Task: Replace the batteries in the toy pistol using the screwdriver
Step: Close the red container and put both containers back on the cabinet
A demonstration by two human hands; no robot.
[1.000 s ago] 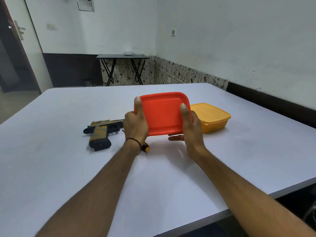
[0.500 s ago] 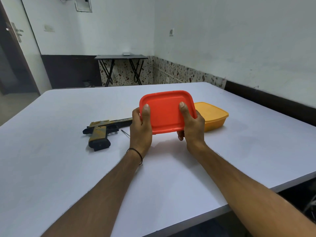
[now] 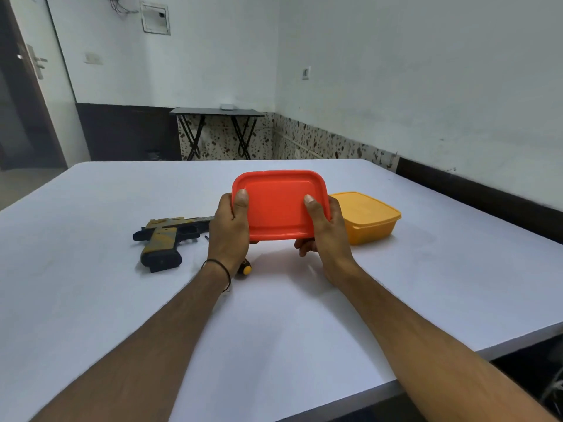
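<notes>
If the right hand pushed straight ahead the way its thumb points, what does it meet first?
Likely nothing: beyond the right hand and the red box lies bare white table. The yellow box sits beside that line, though depth is unclear.

pistol (image 3: 170, 239) left, tub (image 3: 370, 217) right, bare table (image 3: 289, 324) between

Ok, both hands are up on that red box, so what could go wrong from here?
1. The red box is tilted and held off the table by the left hand and right hand. If the lid pops, whatever is inside may spill.
2. The screwdriver lies partly hidden under the left wrist, so lowering that arm could knock it.
</notes>
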